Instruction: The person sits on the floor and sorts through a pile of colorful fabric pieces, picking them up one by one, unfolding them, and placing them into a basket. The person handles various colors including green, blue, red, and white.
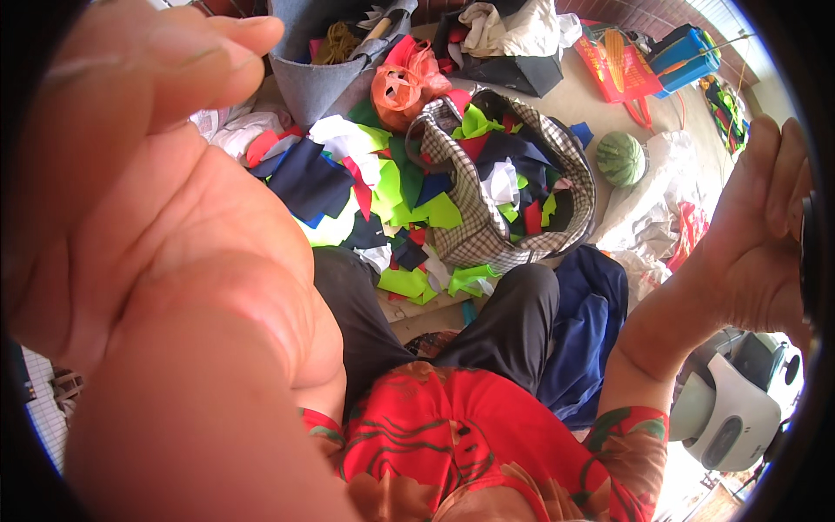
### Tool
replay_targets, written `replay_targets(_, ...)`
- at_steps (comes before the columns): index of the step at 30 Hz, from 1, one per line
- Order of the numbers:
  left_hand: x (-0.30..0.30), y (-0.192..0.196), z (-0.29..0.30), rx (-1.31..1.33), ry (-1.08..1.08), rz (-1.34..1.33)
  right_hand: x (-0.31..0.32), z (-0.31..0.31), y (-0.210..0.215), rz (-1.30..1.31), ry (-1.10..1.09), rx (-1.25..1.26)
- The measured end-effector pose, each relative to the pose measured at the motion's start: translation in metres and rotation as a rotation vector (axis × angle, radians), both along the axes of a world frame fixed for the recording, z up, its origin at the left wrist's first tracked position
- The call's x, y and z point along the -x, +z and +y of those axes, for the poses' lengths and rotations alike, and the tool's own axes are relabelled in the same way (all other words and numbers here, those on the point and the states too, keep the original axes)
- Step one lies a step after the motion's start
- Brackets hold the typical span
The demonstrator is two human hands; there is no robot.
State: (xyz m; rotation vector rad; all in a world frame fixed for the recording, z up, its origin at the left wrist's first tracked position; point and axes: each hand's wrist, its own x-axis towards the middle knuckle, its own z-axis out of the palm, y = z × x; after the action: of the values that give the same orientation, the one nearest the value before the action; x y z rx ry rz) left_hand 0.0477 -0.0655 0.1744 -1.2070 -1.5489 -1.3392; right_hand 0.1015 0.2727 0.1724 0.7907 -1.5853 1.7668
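My left hand (148,174) is raised very close to the camera and fills the left side. Its palm shows with nothing in it, and its fingers are partly bent and apart. At the far right my right hand (765,217) is raised too, its visible fingers stretched upward. A dark edge lies beside its palm; I cannot make out what it is. Below and between the hands are a checked fabric bag (474,204) full of cloth scraps and a loose heap of coloured scraps (391,204). Neither hand touches them.
A watermelon (621,159) lies right of the bag, near white plastic sheeting (657,196). Behind stand a grey felt bin (304,78), an orange plastic bag (404,91) and a red bag (622,74). Dark blue cloth (587,331) lies beside my knee; a white-grey machine (739,418) stands at lower right.
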Motion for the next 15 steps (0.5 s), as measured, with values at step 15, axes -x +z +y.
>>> replay_targets(15, 0.029, 0.017, 0.022, -0.122, 0.33, 0.163, 0.007, -0.025, 0.015, 0.0, -0.166, -0.043)
